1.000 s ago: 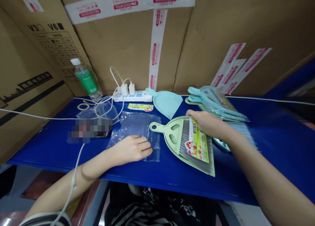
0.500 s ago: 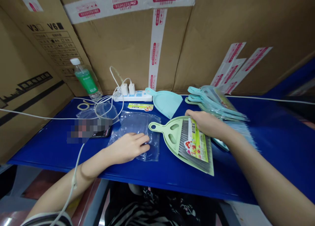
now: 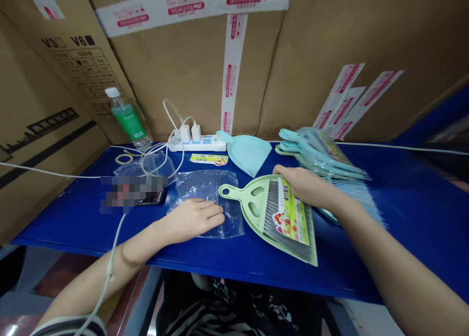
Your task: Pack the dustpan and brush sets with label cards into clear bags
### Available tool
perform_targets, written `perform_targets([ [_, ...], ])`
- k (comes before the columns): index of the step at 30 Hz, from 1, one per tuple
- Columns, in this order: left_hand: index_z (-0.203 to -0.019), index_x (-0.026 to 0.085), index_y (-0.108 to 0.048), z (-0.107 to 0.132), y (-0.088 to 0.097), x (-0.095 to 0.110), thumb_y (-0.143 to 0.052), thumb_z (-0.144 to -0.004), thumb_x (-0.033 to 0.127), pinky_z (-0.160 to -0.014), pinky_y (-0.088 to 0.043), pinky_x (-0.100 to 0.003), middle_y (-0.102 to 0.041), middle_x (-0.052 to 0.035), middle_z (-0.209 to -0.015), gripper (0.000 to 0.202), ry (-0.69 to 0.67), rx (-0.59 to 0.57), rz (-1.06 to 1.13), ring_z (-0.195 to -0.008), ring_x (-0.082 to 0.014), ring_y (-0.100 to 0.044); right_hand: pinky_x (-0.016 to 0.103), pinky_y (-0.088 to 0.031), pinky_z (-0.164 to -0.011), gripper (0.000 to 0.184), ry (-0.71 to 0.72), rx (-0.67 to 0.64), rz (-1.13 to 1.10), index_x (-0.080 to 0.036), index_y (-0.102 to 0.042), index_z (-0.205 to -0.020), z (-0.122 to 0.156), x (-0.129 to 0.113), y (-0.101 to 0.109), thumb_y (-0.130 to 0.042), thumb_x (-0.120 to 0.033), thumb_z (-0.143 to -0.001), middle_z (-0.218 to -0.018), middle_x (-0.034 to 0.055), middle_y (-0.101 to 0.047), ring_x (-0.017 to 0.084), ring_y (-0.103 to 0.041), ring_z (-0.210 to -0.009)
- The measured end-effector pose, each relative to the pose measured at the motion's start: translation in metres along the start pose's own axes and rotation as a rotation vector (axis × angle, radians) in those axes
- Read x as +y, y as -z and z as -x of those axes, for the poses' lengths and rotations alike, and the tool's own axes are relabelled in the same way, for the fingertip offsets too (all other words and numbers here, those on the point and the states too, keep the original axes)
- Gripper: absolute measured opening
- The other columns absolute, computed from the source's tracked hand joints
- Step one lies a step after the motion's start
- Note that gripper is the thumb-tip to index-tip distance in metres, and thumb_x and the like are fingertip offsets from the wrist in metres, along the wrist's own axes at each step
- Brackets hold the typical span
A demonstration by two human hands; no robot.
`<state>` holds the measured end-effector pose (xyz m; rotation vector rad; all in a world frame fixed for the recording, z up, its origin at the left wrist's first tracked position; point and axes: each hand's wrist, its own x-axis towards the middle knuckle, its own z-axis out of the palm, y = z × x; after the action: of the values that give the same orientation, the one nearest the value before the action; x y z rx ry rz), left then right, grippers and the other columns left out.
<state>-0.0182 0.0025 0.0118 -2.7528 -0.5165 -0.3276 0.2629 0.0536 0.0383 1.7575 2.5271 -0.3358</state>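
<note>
Shifted left, pale green plastic dustpan (image 3: 252, 204) under right hand (image 3: 308, 187), fingers lying open; left hand (image 3: 194, 218), fingers flat on clear plastic bag (image 3: 232, 223)

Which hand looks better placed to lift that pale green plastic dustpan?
The right hand, probably: it rests on the pale green plastic dustpan, while the left hand lies flat on a clear plastic bag beside the dustpan.

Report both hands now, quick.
Left hand: open, lying flat on the clear plastic bag, not gripping.
Right hand: open, resting on the green plastic dustpan; cannot tell whether it grips.
</note>
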Motion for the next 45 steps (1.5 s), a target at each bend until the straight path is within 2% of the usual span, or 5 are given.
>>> perform_targets([
  [5,-0.083,0.015,-0.058,0.0000,-0.0025,0.0011,-0.038,-0.095,0.010,-0.065,-0.050,-0.023,-0.066,-0.0039,-0.085,0.024,-0.045,-0.029,0.035,-0.077,-0.0130,-0.062,0.025,-0.031,-0.056,0.022,-0.006,0.031,-0.006,-0.021,-0.043,-0.081,0.0016,-0.0013,0.0002,-0.035,-0.001,-0.076,-0.078,0.0067,-0.064,0.018,-0.059,-0.068],
  [14,-0.086,0.015,-0.062,0.0008,-0.0037,0.0031,-0.037,-0.095,0.012,-0.072,-0.052,-0.026,-0.068,-0.0058,-0.092,0.027,-0.070,0.053,0.045,-0.085,-0.0146,-0.062,0.024,-0.031,-0.054,0.023,0.030,0.082,-0.032,-0.022,-0.043,-0.080,0.0020,0.0002,-0.0012,-0.034,-0.001,-0.076,-0.074,0.0044,-0.064,0.016,-0.058,-0.063],
  [22,-0.103,0.012,-0.062,-0.0008,-0.0007,0.0048,-0.033,-0.095,0.011,-0.082,-0.053,-0.029,-0.069,-0.0093,-0.100,0.030,-0.047,0.111,0.091,-0.097,-0.0173,-0.063,0.025,-0.032,-0.056,0.022,0.067,0.041,-0.078,-0.020,-0.045,-0.080,0.0033,-0.0052,-0.0015,-0.036,-0.001,-0.074,-0.072,0.0050,-0.063,0.017,-0.058,-0.064],
  [36,-0.106,0.013,-0.061,-0.0004,-0.0024,0.0050,-0.031,-0.095,0.012,-0.083,-0.054,-0.031,-0.067,-0.0115,-0.104,0.032,-0.004,0.068,0.068,-0.102,-0.0191,-0.061,0.024,-0.033,-0.055,0.022,0.061,0.060,-0.100,-0.022,-0.041,-0.077,0.0039,-0.0041,-0.0017,-0.036,-0.001,-0.074,-0.072,0.0039,-0.063,0.016,-0.058,-0.064],
  [45,-0.119,0.021,-0.057,-0.0010,-0.0011,0.0068,-0.044,-0.085,0.012,-0.088,-0.052,-0.037,-0.058,-0.0123,-0.114,0.038,-0.064,-0.076,0.213,-0.110,-0.0242,-0.055,0.024,-0.034,-0.056,0.022,-0.025,0.077,-0.081,-0.021,-0.043,-0.081,0.0042,-0.0040,0.0029,-0.035,-0.001,-0.077,-0.075,0.0046,-0.064,0.017,-0.059,-0.065],
])
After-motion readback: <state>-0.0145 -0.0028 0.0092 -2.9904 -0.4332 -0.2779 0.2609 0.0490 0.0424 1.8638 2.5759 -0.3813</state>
